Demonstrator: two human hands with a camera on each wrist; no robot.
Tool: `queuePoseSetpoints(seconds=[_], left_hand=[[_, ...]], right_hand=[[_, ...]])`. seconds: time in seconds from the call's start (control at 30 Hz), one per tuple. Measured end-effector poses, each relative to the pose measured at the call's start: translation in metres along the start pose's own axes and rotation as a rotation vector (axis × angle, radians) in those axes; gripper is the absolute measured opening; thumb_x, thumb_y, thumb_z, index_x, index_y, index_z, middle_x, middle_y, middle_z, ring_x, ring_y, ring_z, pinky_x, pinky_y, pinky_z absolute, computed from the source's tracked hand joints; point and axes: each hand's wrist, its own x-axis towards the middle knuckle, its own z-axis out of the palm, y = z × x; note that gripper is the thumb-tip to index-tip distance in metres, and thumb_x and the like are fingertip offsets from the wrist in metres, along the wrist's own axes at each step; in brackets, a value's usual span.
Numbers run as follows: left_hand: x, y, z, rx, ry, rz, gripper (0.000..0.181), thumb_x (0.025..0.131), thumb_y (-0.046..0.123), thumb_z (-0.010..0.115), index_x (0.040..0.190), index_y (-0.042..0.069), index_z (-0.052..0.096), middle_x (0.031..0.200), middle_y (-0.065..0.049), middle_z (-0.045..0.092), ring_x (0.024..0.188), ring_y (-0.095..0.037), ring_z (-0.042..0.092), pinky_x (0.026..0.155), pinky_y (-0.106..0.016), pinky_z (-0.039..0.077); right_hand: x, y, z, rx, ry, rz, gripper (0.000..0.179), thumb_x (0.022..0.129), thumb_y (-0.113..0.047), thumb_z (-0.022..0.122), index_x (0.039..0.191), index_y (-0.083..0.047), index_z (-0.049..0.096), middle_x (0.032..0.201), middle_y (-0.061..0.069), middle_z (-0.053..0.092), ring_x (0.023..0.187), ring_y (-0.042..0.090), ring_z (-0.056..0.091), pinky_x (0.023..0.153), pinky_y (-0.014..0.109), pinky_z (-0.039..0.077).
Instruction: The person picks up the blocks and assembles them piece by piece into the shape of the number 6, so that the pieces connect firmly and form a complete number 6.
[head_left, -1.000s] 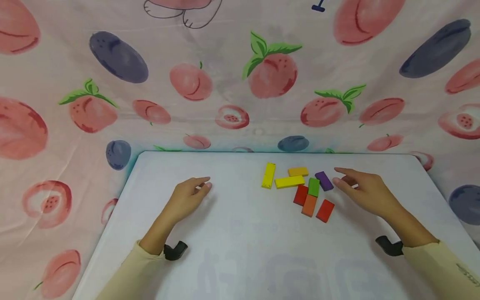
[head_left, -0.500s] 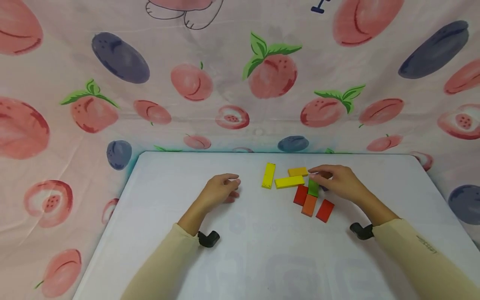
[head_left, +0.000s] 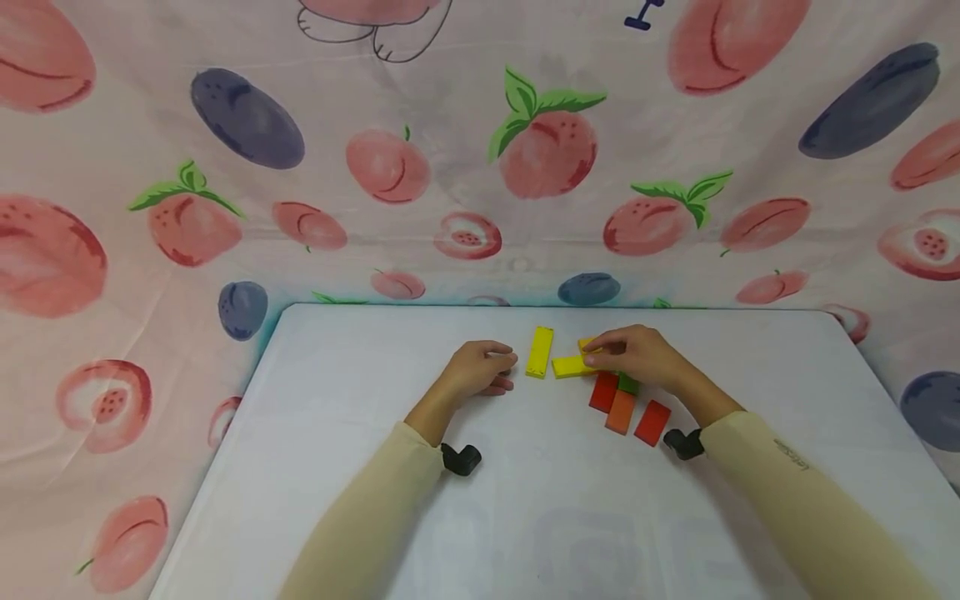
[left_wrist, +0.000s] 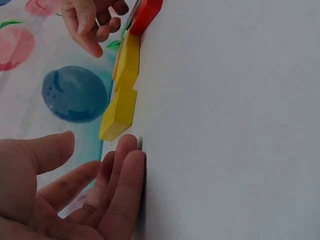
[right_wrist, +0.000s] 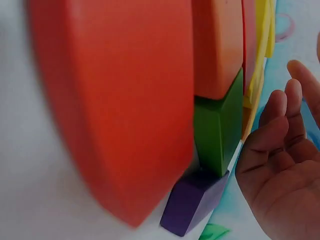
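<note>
My right hand [head_left: 637, 358] hovers over the far part of a group of coloured wooden blocks, its fingers loosely bent with nothing between them. Under its fingertips lie a yellow block [head_left: 570, 367] and an amber block [head_left: 588, 342]. The hand partly covers a green block [head_left: 628, 383]. A purple block [right_wrist: 192, 202], hidden in the head view, shows beside the green one in the right wrist view. Just left of another yellow block [head_left: 539, 352], my left hand [head_left: 480, 371] stays low over the table with relaxed fingers and holds nothing.
Nearer me lie a dark red block [head_left: 603, 392], an orange block [head_left: 620, 412] and a separate red block [head_left: 654, 423]. All rest on a white table [head_left: 375, 517], whose far edge meets a fruit-patterned cloth [head_left: 315, 125]. Black wrist cameras hang under both sleeves.
Both hands have moved inward. The right went left from beside the purple block to over the yellow and amber ones; the left came right toward the leftmost yellow block. The blocks have not visibly moved.
</note>
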Motion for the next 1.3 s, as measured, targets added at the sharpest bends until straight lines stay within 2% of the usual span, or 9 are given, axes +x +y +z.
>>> queuePoseSetpoints(seconds=[0.1, 0.23, 0.4, 0.57, 0.77, 0.93, 1.1, 1.2, 1.3], left_hand=[[0.006, 0.005, 0.008, 0.023, 0.009, -0.004, 0.036, 0.100, 0.032, 0.067, 0.131, 0.013, 0.067, 0.102, -0.008, 0.072, 0.075, -0.020, 0.074, 0.070, -0.027, 0.062], [0.014, 0.011, 0.019, 0.079, 0.047, -0.022, 0.033, 0.097, 0.034, 0.071, 0.123, 0.015, 0.071, 0.092, -0.005, 0.072, 0.065, -0.017, 0.071, 0.063, -0.026, 0.060], [0.021, 0.018, 0.031, 0.160, 0.117, -0.059, 0.030, 0.091, 0.038, 0.077, 0.109, 0.014, 0.074, 0.082, -0.004, 0.067, 0.055, -0.017, 0.067, 0.054, -0.025, 0.056], [0.022, 0.022, 0.039, 0.277, 0.180, -0.032, 0.034, 0.086, 0.040, 0.082, 0.102, 0.012, 0.072, 0.075, -0.003, 0.067, 0.051, -0.017, 0.063, 0.051, -0.024, 0.054], [0.025, 0.024, 0.044, 0.423, 0.244, -0.027, 0.037, 0.081, 0.042, 0.086, 0.094, 0.012, 0.070, 0.067, -0.001, 0.065, 0.053, -0.016, 0.062, 0.052, -0.025, 0.046], [0.025, 0.025, 0.042, 0.517, 0.234, -0.047, 0.039, 0.079, 0.043, 0.086, 0.081, 0.008, 0.068, 0.067, -0.002, 0.057, 0.060, -0.020, 0.058, 0.049, -0.027, 0.041], [0.021, 0.024, 0.034, 0.552, 0.172, -0.011, 0.041, 0.079, 0.042, 0.085, 0.081, 0.006, 0.066, 0.074, -0.003, 0.053, 0.066, -0.020, 0.054, 0.053, -0.027, 0.041], [0.019, 0.022, 0.027, 0.516, 0.095, 0.004, 0.039, 0.081, 0.040, 0.085, 0.078, 0.004, 0.070, 0.067, -0.002, 0.055, 0.061, -0.018, 0.054, 0.055, -0.026, 0.041], [0.016, 0.019, 0.018, 0.441, 0.007, 0.003, 0.035, 0.085, 0.038, 0.083, 0.081, 0.005, 0.074, 0.061, -0.001, 0.056, 0.056, -0.016, 0.055, 0.056, -0.024, 0.044]], right_hand=[[0.007, -0.002, 0.003, -0.016, -0.021, -0.008, 0.042, 0.092, -0.047, 0.074, 0.125, -0.021, 0.075, 0.136, 0.009, 0.067, 0.117, 0.028, 0.055, 0.095, 0.042, 0.053], [0.012, -0.005, 0.005, -0.062, -0.042, 0.012, 0.043, 0.091, -0.046, 0.075, 0.125, -0.021, 0.075, 0.133, 0.010, 0.067, 0.118, 0.028, 0.055, 0.095, 0.044, 0.053], [0.018, -0.008, 0.008, -0.109, -0.047, 0.031, 0.043, 0.090, -0.044, 0.077, 0.125, -0.020, 0.075, 0.126, 0.009, 0.069, 0.112, 0.026, 0.055, 0.086, 0.036, 0.053], [0.022, -0.008, 0.011, -0.141, -0.045, 0.041, 0.041, 0.089, -0.039, 0.080, 0.124, -0.019, 0.075, 0.110, 0.007, 0.068, 0.099, 0.025, 0.053, 0.074, 0.029, 0.047], [0.022, -0.012, 0.012, -0.140, -0.046, 0.067, 0.040, 0.088, -0.037, 0.080, 0.125, -0.020, 0.075, 0.114, 0.008, 0.067, 0.103, 0.025, 0.052, 0.076, 0.030, 0.048], [0.020, -0.016, 0.012, -0.152, -0.053, 0.055, 0.040, 0.089, -0.034, 0.080, 0.125, -0.016, 0.075, 0.128, 0.012, 0.068, 0.114, 0.030, 0.055, 0.089, 0.039, 0.053], [0.020, -0.015, 0.012, -0.177, -0.062, 0.026, 0.032, 0.088, -0.032, 0.082, 0.113, -0.015, 0.076, 0.120, 0.010, 0.070, 0.112, 0.030, 0.057, 0.096, 0.047, 0.053], [0.019, -0.014, 0.012, -0.187, -0.055, -0.010, 0.026, 0.085, -0.032, 0.085, 0.103, -0.016, 0.074, 0.110, 0.008, 0.069, 0.107, 0.028, 0.058, 0.094, 0.047, 0.053], [0.016, -0.014, 0.013, -0.193, -0.042, -0.039, 0.026, 0.082, -0.030, 0.087, 0.095, -0.017, 0.069, 0.097, 0.004, 0.065, 0.098, 0.025, 0.058, 0.085, 0.041, 0.052]])
